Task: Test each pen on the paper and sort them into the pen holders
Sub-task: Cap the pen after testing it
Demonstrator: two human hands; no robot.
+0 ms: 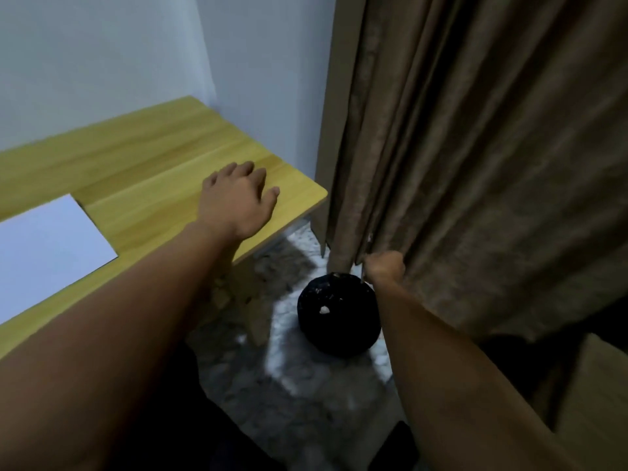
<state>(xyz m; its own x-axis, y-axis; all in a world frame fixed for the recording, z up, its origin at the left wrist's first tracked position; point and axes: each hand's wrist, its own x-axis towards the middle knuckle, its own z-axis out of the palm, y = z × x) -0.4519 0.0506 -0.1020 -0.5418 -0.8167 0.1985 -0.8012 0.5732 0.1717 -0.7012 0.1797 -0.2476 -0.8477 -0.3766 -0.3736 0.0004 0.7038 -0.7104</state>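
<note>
One blank white paper (47, 246); left grip (238, 198) flat, right grip (385, 266) clutching curtain (475, 164).

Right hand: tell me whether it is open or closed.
Closed: the right hand is a fist gripping the curtain edge above the black bag.

Matt wood desk (163, 144), smooth paper (44, 243), cloth curtain (475, 147).

Bare forearms, left hand (238, 202), right hand (385, 266), sleeveless
</note>
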